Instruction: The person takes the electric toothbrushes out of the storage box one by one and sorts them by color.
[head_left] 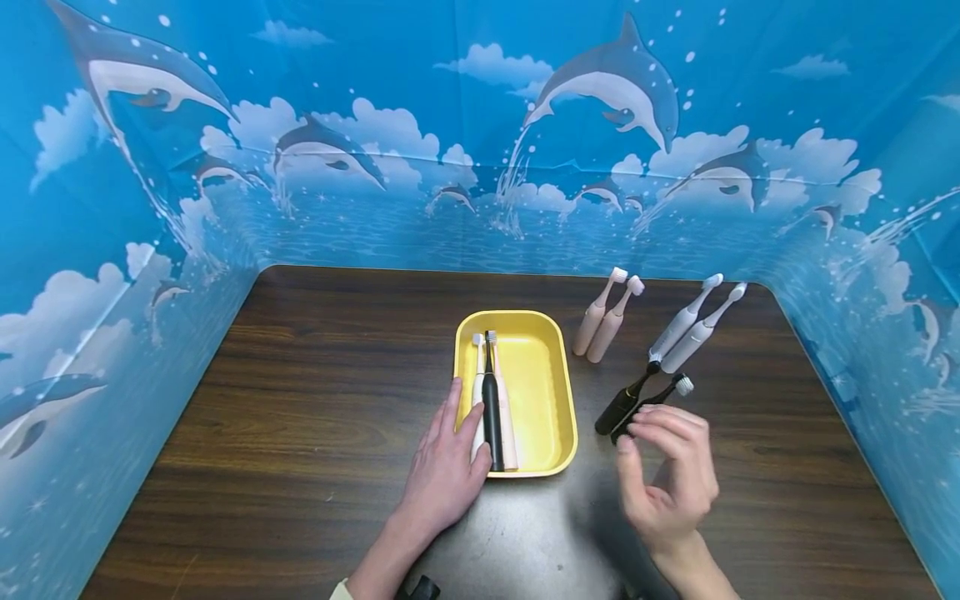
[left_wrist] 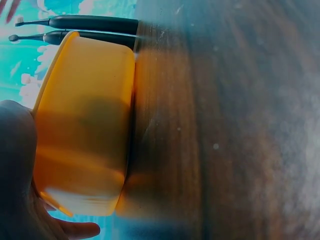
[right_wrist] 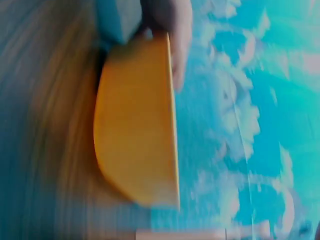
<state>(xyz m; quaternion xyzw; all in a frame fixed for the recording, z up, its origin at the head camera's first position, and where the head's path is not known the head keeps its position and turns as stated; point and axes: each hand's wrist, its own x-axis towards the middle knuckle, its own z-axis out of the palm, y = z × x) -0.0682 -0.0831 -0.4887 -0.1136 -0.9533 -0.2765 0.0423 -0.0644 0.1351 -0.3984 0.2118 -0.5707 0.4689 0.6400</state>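
Observation:
A yellow tray (head_left: 551,400) sits in mid-table with a white toothbrush (head_left: 478,387), a black toothbrush (head_left: 492,421) and a pink toothbrush (head_left: 506,408) lying side by side along its left half. My left hand (head_left: 450,471) rests over the tray's near left corner, fingers extended, some inside by the brush handles and others along the outer wall. In the air right of the tray, my right hand (head_left: 671,471) holds nothing, its fingers loosely bent with a gap to the thumb. Just beyond its fingertips stand two black electric toothbrushes (head_left: 618,408), one partly hidden by the hand.
Two pink toothbrushes (head_left: 597,325) stand upright behind the tray's right side. Farther right are two white toothbrushes (head_left: 684,333), also upright. A blue dolphin-print sheet (head_left: 420,217) walls the back and sides of the dark wooden table (head_left: 322,375).

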